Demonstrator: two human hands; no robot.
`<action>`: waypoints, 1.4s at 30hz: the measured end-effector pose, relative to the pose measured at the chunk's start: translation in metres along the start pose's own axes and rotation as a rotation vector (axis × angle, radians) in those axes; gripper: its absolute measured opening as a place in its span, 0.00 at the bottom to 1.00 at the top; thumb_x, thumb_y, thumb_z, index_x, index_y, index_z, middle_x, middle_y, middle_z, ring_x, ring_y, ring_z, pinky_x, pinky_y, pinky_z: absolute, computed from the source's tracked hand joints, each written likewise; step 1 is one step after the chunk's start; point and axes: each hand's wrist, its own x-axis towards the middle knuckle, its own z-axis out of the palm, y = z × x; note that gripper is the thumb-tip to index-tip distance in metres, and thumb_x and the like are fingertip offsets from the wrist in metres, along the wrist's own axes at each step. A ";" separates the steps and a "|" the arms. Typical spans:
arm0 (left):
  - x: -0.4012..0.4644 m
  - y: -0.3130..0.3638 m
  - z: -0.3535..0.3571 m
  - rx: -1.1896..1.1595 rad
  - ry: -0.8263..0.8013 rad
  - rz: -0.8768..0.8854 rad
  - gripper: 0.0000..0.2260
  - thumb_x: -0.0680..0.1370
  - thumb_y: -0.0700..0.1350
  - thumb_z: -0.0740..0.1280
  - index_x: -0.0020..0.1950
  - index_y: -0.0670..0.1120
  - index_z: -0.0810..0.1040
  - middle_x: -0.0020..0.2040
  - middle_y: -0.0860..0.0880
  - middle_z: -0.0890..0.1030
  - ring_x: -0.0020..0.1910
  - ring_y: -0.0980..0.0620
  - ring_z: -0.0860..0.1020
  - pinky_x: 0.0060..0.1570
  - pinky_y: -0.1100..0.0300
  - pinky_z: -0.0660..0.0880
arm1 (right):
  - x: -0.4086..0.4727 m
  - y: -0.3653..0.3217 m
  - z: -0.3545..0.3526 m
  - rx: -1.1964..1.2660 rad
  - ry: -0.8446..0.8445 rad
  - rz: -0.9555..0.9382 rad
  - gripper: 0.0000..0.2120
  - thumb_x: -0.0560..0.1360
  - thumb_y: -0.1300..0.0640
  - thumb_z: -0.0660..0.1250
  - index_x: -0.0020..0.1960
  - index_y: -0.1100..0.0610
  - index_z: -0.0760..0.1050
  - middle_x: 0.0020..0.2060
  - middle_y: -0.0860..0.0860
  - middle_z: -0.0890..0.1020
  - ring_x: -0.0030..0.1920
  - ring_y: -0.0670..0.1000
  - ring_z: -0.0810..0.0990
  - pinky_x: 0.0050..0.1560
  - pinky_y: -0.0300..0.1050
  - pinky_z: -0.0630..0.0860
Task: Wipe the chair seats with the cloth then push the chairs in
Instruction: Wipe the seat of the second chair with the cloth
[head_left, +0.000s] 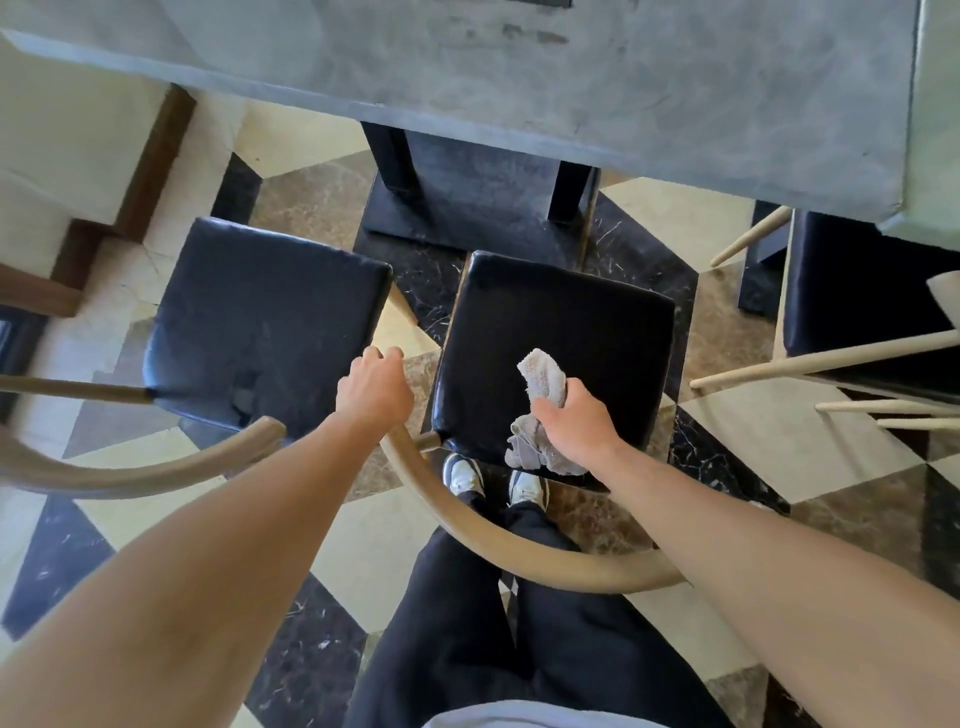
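Directly below me stands a chair with a black padded seat (566, 332) and a curved wooden backrest (519, 551). My right hand (576, 426) grips a crumpled grey cloth (543, 382) over the near part of that seat. My left hand (375, 391) is curled round the left end of the backrest. A second chair with a black seat (265, 317) stands to the left, its wooden backrest (156, 467) curving toward me. Both chairs are pulled out from the grey table (571, 88).
The table's black base (478, 208) stands just beyond the seats. A third black-seated chair (872, 301) with pale wooden spindles is at the right, partly under the table. My legs and shoes (498, 478) are behind the middle chair. The floor is patterned marble tile.
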 end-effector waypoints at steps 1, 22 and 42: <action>-0.002 0.001 -0.001 -0.002 0.013 0.005 0.18 0.75 0.37 0.59 0.66 0.45 0.69 0.59 0.43 0.71 0.56 0.41 0.72 0.53 0.43 0.75 | 0.001 0.000 0.000 -0.010 0.006 -0.014 0.15 0.75 0.47 0.65 0.58 0.54 0.71 0.49 0.49 0.79 0.44 0.45 0.78 0.36 0.40 0.72; -0.082 -0.172 -0.069 -0.268 0.238 -0.054 0.24 0.76 0.53 0.61 0.71 0.46 0.66 0.64 0.43 0.72 0.61 0.42 0.72 0.57 0.45 0.71 | -0.076 -0.167 0.085 -0.086 0.095 -0.334 0.14 0.77 0.48 0.64 0.59 0.54 0.72 0.48 0.49 0.79 0.42 0.43 0.76 0.39 0.39 0.69; -0.056 -0.385 -0.060 -0.036 0.187 0.160 0.17 0.78 0.48 0.57 0.65 0.47 0.74 0.61 0.45 0.76 0.59 0.42 0.74 0.62 0.46 0.68 | -0.090 -0.214 0.280 -0.209 0.050 -0.189 0.26 0.77 0.40 0.59 0.69 0.52 0.72 0.61 0.53 0.80 0.62 0.57 0.77 0.65 0.56 0.73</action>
